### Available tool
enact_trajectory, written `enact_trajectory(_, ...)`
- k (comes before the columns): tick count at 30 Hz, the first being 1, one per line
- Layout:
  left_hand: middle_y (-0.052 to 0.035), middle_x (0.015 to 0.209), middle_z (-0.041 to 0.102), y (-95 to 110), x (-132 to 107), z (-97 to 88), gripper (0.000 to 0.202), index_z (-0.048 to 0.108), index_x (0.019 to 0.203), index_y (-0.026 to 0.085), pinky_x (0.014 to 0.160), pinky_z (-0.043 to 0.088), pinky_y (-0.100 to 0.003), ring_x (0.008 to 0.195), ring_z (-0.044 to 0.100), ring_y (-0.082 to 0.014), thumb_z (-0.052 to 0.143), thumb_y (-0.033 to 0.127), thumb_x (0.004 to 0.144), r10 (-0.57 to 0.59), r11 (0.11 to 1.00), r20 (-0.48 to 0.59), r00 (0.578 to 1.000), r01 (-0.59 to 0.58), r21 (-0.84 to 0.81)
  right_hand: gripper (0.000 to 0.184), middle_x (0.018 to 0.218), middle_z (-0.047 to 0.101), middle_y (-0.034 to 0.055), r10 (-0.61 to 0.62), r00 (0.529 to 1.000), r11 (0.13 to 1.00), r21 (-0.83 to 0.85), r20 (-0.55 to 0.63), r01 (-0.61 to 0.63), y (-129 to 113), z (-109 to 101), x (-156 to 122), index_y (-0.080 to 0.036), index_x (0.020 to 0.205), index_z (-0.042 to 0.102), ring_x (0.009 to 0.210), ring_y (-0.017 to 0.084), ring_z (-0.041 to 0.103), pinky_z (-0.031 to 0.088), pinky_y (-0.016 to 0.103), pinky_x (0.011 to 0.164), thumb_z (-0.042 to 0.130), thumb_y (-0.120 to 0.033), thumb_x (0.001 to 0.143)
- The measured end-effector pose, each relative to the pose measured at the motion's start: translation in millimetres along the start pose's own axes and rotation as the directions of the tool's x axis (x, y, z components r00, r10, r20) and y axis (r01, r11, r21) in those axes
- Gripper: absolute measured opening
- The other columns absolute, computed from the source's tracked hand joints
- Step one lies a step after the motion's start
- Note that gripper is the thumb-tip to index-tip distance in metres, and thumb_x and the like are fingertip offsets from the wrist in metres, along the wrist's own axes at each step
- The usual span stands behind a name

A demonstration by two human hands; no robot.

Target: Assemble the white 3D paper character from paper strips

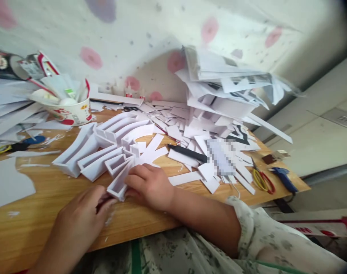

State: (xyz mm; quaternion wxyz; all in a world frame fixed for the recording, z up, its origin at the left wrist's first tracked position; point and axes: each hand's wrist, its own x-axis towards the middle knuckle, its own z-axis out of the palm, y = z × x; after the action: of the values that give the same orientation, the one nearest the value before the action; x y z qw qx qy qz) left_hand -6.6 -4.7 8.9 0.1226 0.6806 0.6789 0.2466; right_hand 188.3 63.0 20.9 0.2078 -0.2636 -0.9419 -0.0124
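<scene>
A narrow white open-topped trough (118,184) sat near the front edge of the wooden counter (47,190), its near end between the wearer's two hands. The left hand (83,211) had its grip closed on the near left corner, thumb and fingers pinching the wall. The right hand (150,186) bent its fingers over the opposite wall, so that grip too was fastened on the trough. Holding it from both sides probably steadied thin walls that a push from one side could skew.

Beyond it stood a cluster of hollow white channel pieces (97,163), open sides up, perhaps so that their edges bore no weight. The trough's far end met this cluster; whether joined or merely touching, I could not tell.

Loose white strips (187,177) lay to the right, with a long black tool (187,153) across some of them. Scissors with red and yellow handles (263,181) lay beside a blue tool (284,179) near the counter's right edge, presumably within reach yet clear of the handwork. At back left, a printed paper tub (77,113) held assorted slender items, likely to stop them getting lost among the scraps.
</scene>
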Motion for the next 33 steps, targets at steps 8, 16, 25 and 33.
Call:
enact_trajectory(8, 0.0100, 0.069, 0.066, 9, -1, -6.3, 0.014, 0.053, 0.084, 0.029, 0.063, 0.041, -0.023, 0.068, 0.063, -0.0165, 0.051, 0.043, 0.081, -0.181, 0.978, 0.078, 0.980, 0.188, -0.089, 0.032, 0.126, 0.060, 0.0052, 0.010, 1.000, 1.000, -0.021, 0.013, -0.010, -1, -2, -2, -0.021, 0.120, 0.056, 0.098, 0.020, 0.056, 0.049, 0.033, 0.083, 0.048, -0.040, 0.095)
enact_trajectory(16, 0.0077, 0.066, 0.062, 24, 1, -5.6, 0.019, 0.052, 0.084, 0.027, 0.063, 0.039, -0.023, 0.066, 0.060, -0.0177, 0.056, 0.044, 0.078, -0.151, 0.988, 0.029, 0.988, 0.151, -0.010, 0.038, 0.135, 0.054, 0.0050, 0.044, 0.999, 0.999, 0.019, -0.012, -0.043, 1, -5, -2, -0.023, 0.127, 0.052, 0.108, 0.021, 0.057, 0.052, 0.034, 0.083, 0.047, -0.041, 0.095)
enact_trajectory(25, 0.0062, 0.062, 0.060, 27, 10, 0.0, 0.021, 0.053, 0.083, 0.025, 0.062, 0.038, -0.024, 0.065, 0.057, -0.0184, 0.058, 0.044, 0.076, -0.117, 0.993, -0.034, 0.993, 0.117, -0.019, 0.049, 0.134, 0.055, 0.0033, 0.069, 0.997, 0.994, 0.087, 0.024, -0.071, 13, -12, 5, -0.024, 0.130, 0.050, 0.110, 0.022, 0.058, 0.053, 0.034, 0.083, 0.056, -0.051, 0.089)
enact_trajectory(33, 0.0048, 0.071, 0.063, 28, 13, 0.1, 0.028, 0.055, 0.093, 0.026, 0.064, 0.039, -0.023, 0.070, 0.058, -0.0182, 0.053, 0.049, 0.076, -0.110, 0.992, -0.046, 0.993, 0.112, 0.055, 0.047, 0.132, 0.057, 0.0045, 0.051, 0.995, 0.992, 0.107, 0.085, -0.060, 16, -16, 7, -0.022, 0.130, 0.050, 0.110, 0.022, 0.059, 0.052, 0.032, 0.082, 0.053, -0.049, 0.092)
